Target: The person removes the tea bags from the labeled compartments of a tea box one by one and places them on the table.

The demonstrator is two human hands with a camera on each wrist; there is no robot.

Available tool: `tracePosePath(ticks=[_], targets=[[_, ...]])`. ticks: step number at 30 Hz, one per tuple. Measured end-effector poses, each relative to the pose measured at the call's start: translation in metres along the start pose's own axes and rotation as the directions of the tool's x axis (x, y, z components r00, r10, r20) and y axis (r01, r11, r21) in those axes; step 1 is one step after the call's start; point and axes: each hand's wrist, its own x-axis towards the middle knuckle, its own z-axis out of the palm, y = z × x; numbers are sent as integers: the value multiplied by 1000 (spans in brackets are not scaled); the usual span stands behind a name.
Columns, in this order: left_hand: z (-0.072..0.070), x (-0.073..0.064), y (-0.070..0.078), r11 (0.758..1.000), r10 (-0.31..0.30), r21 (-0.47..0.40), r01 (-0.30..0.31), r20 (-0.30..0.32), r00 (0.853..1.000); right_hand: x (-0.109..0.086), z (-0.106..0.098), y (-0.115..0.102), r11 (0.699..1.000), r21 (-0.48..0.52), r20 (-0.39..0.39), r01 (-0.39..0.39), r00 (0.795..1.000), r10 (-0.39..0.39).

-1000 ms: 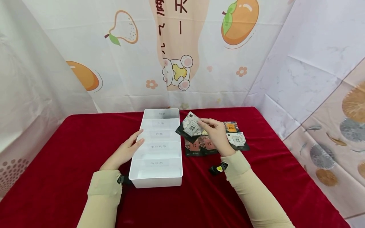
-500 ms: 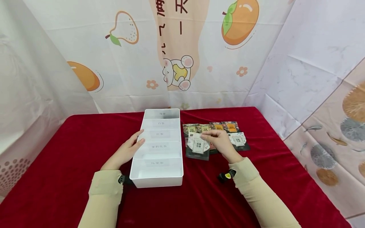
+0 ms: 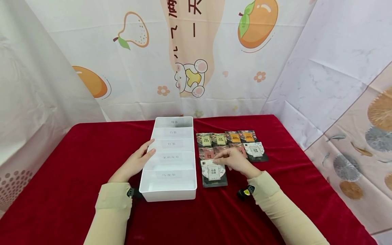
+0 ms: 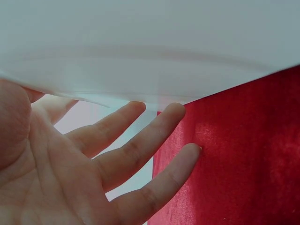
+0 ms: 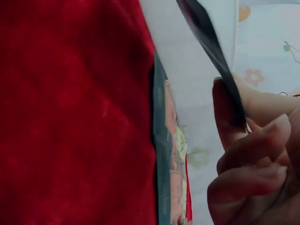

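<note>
My right hand [image 3: 233, 161] pinches a black-and-white tea packet [image 3: 213, 173] by its top right corner. In the right wrist view, this packet [image 5: 211, 42] is seen edge-on between thumb and fingers, raised off the cloth. My left hand [image 3: 136, 163] touches the left side of a long white divided box [image 3: 171, 195]. Its fingers [image 4: 136, 154] are spread and nearly straight against the outer wall in the left wrist view. Red-labelled packets [image 3: 206, 153] lie just beyond the held one, partly covered by the right hand.
Two green-labelled packets [image 3: 206, 139] and two orange-labelled packets [image 3: 235, 137] lie in the back row. Another white packet [image 3: 256, 151] lies at the right. The box's compartments carry printed labels. A red cloth [image 3: 76, 177] covers the table, with printed curtains [image 3: 137, 78] behind.
The right hand has brought the white packet from beside the box's right rim toward the front, turning it upright and uncovering the green packets. The left hand and box have stayed practically still.
</note>
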Motion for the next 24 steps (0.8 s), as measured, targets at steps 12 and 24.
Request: tracePosePath(ticks=[12,24], targets=[[0,2,-1,1000,-8,7,8,1,1000,3,9,2,985,-173,48,-18,999,27],[0,3,-5,1000,-9,4,9,-6,1000,8,8,-12,940,-326,13,-101,994,111]])
